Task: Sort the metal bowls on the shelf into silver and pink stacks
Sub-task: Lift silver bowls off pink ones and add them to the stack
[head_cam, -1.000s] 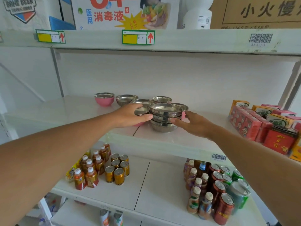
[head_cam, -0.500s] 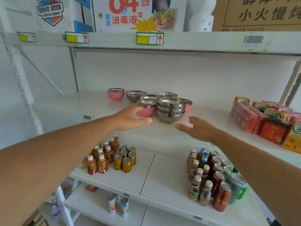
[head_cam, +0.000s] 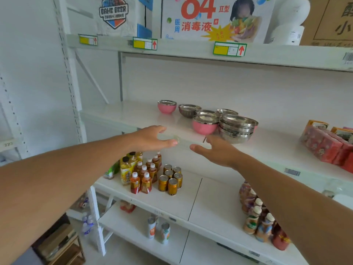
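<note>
You're facing white metal shelving (head_cam: 133,115) against a white wall (head_cam: 229,83), evenly lit, with a wooden crate (head_cam: 63,245) bottom left.

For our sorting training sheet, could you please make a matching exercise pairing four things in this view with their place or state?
Things:
1. silver stack
2. far pink bowl
3. near pink bowl
4. left hand

Places or states:
A. alone at the left end of the bowl row
B. open, holding nothing
C. several bowls nested, rightmost in the group
D. right beside the stack, on its left

Pairs: 1-C, 2-A, 3-D, 4-B
</note>
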`<state>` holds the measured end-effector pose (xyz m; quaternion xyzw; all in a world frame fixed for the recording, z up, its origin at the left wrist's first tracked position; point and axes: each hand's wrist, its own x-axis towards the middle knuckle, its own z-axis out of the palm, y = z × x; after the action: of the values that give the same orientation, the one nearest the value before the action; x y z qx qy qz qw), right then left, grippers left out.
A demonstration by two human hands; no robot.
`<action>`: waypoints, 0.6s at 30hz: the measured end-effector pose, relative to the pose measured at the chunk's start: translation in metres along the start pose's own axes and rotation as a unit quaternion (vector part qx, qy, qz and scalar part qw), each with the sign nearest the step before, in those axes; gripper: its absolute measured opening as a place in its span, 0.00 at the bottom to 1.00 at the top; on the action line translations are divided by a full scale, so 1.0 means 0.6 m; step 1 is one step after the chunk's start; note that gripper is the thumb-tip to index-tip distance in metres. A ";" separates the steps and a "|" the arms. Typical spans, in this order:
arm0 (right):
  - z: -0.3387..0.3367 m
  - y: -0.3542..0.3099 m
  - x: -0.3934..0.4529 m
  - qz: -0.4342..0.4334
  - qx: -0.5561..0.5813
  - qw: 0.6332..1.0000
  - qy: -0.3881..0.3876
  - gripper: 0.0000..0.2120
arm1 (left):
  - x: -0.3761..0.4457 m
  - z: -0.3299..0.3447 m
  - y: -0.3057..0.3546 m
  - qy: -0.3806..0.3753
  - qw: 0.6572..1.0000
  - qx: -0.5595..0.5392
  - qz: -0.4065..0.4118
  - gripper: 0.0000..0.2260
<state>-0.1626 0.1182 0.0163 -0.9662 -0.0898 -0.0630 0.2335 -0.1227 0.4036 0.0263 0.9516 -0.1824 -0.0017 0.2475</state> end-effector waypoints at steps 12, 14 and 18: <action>0.018 -0.003 0.152 -0.050 -0.002 0.997 -0.051 0.57 | 0.041 -0.063 -0.067 0.017 0.997 0.025 -0.071 0.50; 0.021 0.005 0.185 -0.060 0.005 0.997 -0.048 0.57 | 0.062 -0.072 -0.073 0.028 0.996 0.026 -0.079 0.50; 0.038 0.009 0.244 -0.070 0.005 0.996 -0.060 0.58 | 0.105 -0.070 -0.090 0.033 0.995 0.026 -0.094 0.49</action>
<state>-0.0166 0.1450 0.0180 -0.9585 -0.1714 -0.0206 0.2270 -0.0415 0.4453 0.0432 0.9701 -0.0841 0.0114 0.2275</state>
